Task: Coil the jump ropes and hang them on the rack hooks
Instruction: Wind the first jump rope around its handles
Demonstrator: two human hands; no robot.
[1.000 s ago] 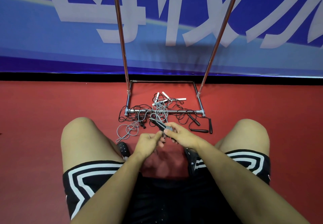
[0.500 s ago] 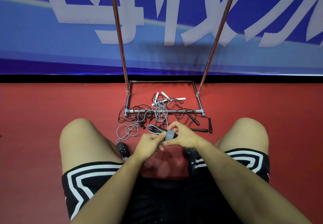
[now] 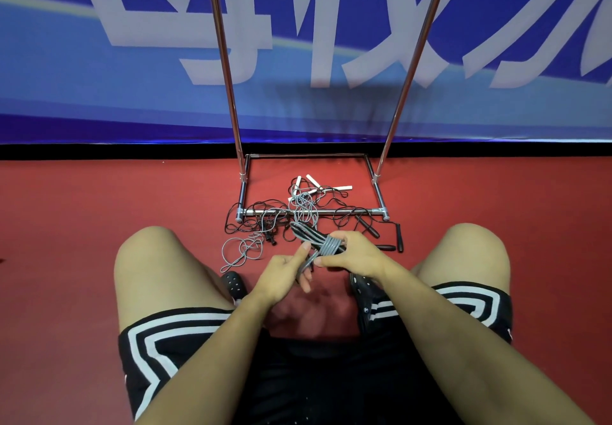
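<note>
Right hand [image 3: 351, 254]: grip curled round a grey jump rope [image 3: 326, 246], its dark handles laid together and several turns of grey cord wound across them; bundle held just in front of the rack base [image 3: 311, 211], between the knees. Left hand [image 3: 281, 279]: grip pinching the loose grey cord that leaves the bundle, forefinger extended upward beside the windings, the two hands nearly touching.

Rack: chromed tube frame, rectangular base on the red floor [image 3: 99, 226], two uprights rising out of view; hooks not visible.

Loose ropes, uncoiled, tangled over the front bar of the rack base:
- black cords [image 3: 255, 216] draped across the bar toward its left end;
- grey cord loops [image 3: 243, 250] on the floor in front of the left end;
- white handles [image 3: 331, 187] lying inside the base frame;
- black handles [image 3: 384, 235] on the floor in front of the right end.

Blue banner [image 3: 132, 93] with large white characters stands behind the rack. Person seated in black shorts [image 3: 159, 341] with white stripes.
</note>
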